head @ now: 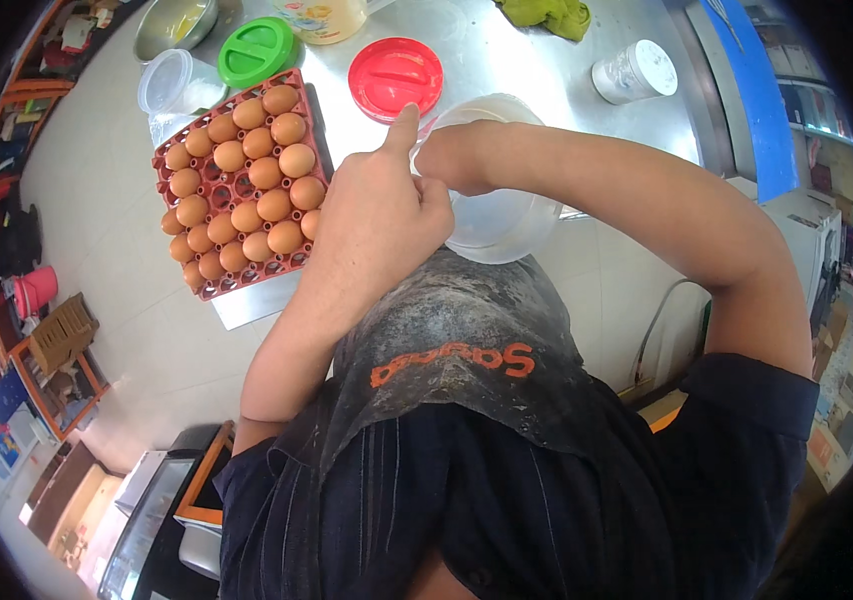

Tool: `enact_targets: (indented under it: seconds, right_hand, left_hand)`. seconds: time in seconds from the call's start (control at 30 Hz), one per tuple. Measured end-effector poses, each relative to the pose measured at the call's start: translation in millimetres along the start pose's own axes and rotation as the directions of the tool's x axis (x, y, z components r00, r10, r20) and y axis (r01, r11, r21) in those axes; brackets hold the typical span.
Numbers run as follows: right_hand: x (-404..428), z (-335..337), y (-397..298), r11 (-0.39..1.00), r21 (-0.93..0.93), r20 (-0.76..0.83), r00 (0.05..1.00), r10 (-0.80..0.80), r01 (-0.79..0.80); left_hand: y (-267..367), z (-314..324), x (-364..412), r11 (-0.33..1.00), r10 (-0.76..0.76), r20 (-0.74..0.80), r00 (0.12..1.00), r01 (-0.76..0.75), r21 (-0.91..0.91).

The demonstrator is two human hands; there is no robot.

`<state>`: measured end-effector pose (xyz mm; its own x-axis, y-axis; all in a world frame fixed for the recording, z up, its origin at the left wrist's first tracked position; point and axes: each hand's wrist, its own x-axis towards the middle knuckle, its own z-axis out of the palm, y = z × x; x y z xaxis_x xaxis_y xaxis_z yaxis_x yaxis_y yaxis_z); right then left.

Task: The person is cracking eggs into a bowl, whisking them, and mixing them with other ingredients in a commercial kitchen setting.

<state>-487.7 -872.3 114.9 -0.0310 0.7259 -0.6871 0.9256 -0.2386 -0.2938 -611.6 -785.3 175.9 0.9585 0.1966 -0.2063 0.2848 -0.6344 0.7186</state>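
Note:
A clear plastic container [505,229] stands at the table's near edge, in front of my apron. My left hand [393,191] is at its left side, the thumb curled against the wall and the index finger reaching along the rim. My right hand [460,157] is bent down at the container's mouth with its fingers hidden, so what it holds does not show. Just beyond my left fingertip lies a red screw lid [395,79]. Left of my left hand, a red egg tray [220,193] carries many brown eggs [229,156], with a few sockets bare.
On the steel table [464,30] are a green lid [255,52], a clear tub [179,82] lying tilted, a metal bowl [171,30], a patterned pitcher [325,19], a green cloth [550,15] and a white-lidded jar [633,71]. A blue panel [760,97] edges the right side.

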Motion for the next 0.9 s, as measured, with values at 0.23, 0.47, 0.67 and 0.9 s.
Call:
enact_targets:
  seconds: [0.23,0.47,0.67,0.9]
  right_hand:
    - [-9.4,-11.8,-7.4,0.999,0.037,-0.071,0.997,0.043,-0.04]
    - [13.1,23.9,14.2,0.969,0.247,-0.162,0.985,0.064,-0.022]
    - [31.9,64.1,29.0,0.955,0.25,-0.257,0.962,-0.094,0.16]
    - [27.6,75.4,26.7,0.88,0.326,-0.422,0.886,-0.192,0.346]
  left_hand:
    - [-5.9,1.8,1.8,0.999,-0.019,-0.047,0.999,0.02,0.039]
    - [5.4,-0.3,9.0,1.0,-0.005,0.024,1.0,0.004,0.028]
    - [8.8,7.8,11.1,0.995,0.048,-0.015,0.999,-0.047,0.089]
    - [16.3,10.7,7.6,0.991,0.05,0.018,0.999,-0.052,0.127]
